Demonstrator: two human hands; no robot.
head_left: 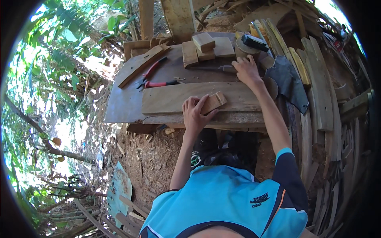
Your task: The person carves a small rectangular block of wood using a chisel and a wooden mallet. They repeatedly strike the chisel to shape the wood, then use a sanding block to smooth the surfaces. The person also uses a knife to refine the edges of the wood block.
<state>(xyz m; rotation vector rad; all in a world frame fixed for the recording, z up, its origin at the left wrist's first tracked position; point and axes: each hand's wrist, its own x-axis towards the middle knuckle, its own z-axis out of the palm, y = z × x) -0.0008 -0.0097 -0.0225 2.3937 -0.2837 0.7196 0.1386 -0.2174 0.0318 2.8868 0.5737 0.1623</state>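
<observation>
My left hand (pixel 193 114) is closed around a small wooden block (pixel 214 102), holding it over a long flat board (pixel 166 99) that lies along the table's near edge. Farther right, my right hand (pixel 247 71) has its fingers curled at the grey handle end of a long thin tool (pixel 210 69). That tool's dark shaft points left across the table; its exact kind is unclear. Several wooden blocks (pixel 203 42) are grouped just beyond it, one on top of others. Left of them lie red-handled pliers (pixel 154 68) and a second red-handled tool (pixel 158 84).
A narrow wooden strip (pixel 143 65) lies at the table's (pixel 119 107) left. A black object (pixel 254 43) rests on a round wood piece at the back right. Dark cloth (pixel 286 81) hangs over long planks (pixel 317 91) on the right. Wood chips litter the ground (pixel 139 162).
</observation>
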